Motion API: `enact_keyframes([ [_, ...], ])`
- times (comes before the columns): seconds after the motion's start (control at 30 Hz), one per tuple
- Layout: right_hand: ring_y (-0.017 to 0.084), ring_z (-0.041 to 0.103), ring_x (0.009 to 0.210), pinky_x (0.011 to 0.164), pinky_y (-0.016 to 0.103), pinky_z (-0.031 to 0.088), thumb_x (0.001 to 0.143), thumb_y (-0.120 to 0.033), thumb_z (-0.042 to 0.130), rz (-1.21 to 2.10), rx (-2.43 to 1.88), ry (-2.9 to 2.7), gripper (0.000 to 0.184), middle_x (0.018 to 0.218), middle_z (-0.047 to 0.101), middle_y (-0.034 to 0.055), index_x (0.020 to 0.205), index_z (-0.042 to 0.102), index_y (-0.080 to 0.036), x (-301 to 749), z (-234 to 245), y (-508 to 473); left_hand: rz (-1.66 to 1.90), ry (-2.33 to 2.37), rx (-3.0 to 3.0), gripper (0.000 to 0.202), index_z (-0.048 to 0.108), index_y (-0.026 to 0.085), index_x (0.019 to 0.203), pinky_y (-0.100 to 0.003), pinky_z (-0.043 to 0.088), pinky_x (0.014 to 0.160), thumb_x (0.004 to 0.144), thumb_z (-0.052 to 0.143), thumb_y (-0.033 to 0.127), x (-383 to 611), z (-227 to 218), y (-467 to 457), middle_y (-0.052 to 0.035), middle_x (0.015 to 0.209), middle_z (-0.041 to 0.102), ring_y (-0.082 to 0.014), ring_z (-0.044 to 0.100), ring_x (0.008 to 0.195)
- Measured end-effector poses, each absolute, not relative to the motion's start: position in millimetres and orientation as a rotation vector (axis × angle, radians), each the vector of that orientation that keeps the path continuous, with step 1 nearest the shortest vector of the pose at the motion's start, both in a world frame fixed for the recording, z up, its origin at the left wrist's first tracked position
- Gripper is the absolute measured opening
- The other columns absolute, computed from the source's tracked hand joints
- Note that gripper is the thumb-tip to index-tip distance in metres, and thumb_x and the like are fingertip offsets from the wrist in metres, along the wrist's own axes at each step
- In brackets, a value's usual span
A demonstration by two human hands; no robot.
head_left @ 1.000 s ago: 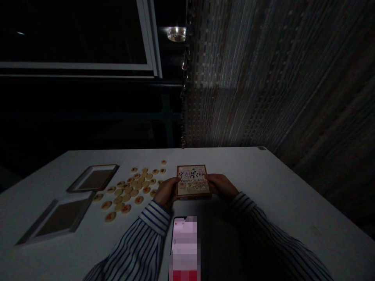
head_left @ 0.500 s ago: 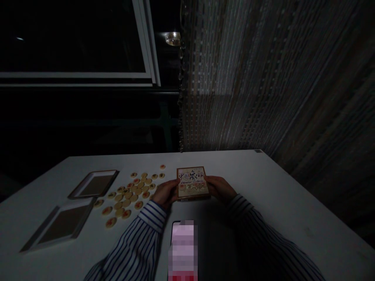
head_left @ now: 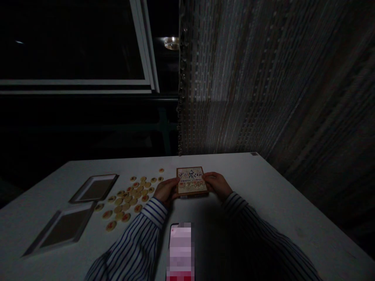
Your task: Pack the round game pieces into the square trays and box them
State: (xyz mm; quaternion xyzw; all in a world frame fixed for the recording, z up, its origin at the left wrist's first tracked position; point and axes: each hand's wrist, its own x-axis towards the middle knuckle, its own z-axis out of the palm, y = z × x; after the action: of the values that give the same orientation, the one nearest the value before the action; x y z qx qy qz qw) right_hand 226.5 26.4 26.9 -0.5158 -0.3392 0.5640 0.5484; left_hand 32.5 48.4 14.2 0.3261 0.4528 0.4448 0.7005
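Two hands, one grip: your left hand (head_left: pixel 164 191) and right hand (head_left: pixel 217 183) clasp the brown printed cardboard box (head_left: pixel 191 182) by its sides, beside scattered round wooden discs (head_left: pixel 131 195).

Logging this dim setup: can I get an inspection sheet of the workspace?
Surface: white table, dimly lit.
Things in hand: Chinese chess box, printed face up; round game pieces scattered to its left.
Clutter: far tray and near tray at the left; lit phone near the front edge.
Hands: left hand and right hand each grip a side of the box.
Cables: nothing seen.
Surroundings: curtain behind; dark window.
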Motion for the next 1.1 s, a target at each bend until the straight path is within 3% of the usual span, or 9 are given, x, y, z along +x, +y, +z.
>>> enact_keyframes([
  [0.27, 0.014, 0.062, 0.055, 0.054, 0.025, 0.051, 0.062, -0.013, 0.062, 1.373, -1.267, -0.826, 0.016, 0.057, 0.063, 0.0016, 0.073, 0.051, -0.015, 234, 37, 33, 1.047, 1.003, 0.706, 0.028, 0.057, 0.01, 0.091, -0.031, 0.053, 0.058, 0.065, 0.063, 0.016, 38, 21, 55, -0.0092, 0.074, 0.067, -0.017, 0.063, 0.06],
  [0.8, 0.014, 0.061, 0.058, 0.059, 0.026, 0.051, 0.061, -0.011, 0.062, 1.34, -1.264, -0.82, 0.011, 0.062, 0.065, 0.0036, 0.07, 0.055, -0.014, 263, 48, 39, 1.007, 1.012, 0.739, 0.026, 0.061, 0.008, 0.086, -0.029, 0.054, 0.06, 0.063, 0.066, 0.018, 64, 33, 62, -0.0097, 0.071, 0.067, -0.0178, 0.063, 0.065],
  [1.1, 0.013, 0.061, 0.057, 0.059, 0.025, 0.051, 0.061, -0.012, 0.062, 1.316, -1.284, -0.834, 0.01, 0.061, 0.065, 0.0033, 0.069, 0.057, -0.013, 289, 46, 33, 0.923, 1.027, 0.768, 0.021, 0.061, 0.008, 0.085, -0.028, 0.052, 0.056, 0.066, 0.062, 0.018, 85, 30, 62, -0.0088, 0.07, 0.067, -0.0161, 0.062, 0.058],
])
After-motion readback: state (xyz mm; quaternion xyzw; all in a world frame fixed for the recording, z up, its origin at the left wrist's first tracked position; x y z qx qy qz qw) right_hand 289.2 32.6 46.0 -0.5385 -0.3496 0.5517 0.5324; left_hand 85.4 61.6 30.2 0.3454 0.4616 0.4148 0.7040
